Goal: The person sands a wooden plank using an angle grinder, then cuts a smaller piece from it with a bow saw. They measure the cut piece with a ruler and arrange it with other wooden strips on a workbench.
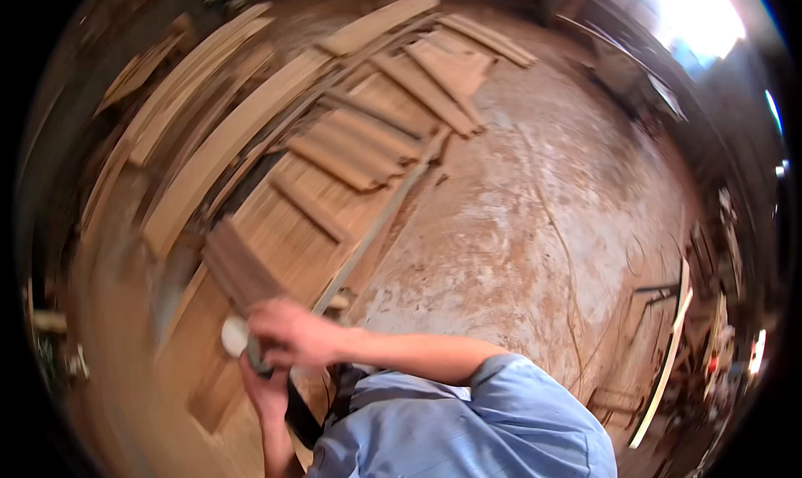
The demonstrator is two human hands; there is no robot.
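Note:
Low in the middle-left of the head view, my left hand (266, 382) has its fingers round a grey object (259, 357) with a white round part (236, 337), perhaps a tool; it is too blurred to name. My right hand (288, 332) is just above it, fingers curled and blurred, overlapping the object and the near end of a dark brown board (240, 261); what it grips is unclear. Both hands are over a long pale wooden work surface (276, 216) with several short strips (347, 152) lying across it.
Long planks (215, 152) lie beside the work surface on the left. A dusty concrete floor (518, 227) stretches to the right, with a thin cord across it. A pale strip (660, 357), metal frames and clutter stand at the right edge; a bright opening is at the top right.

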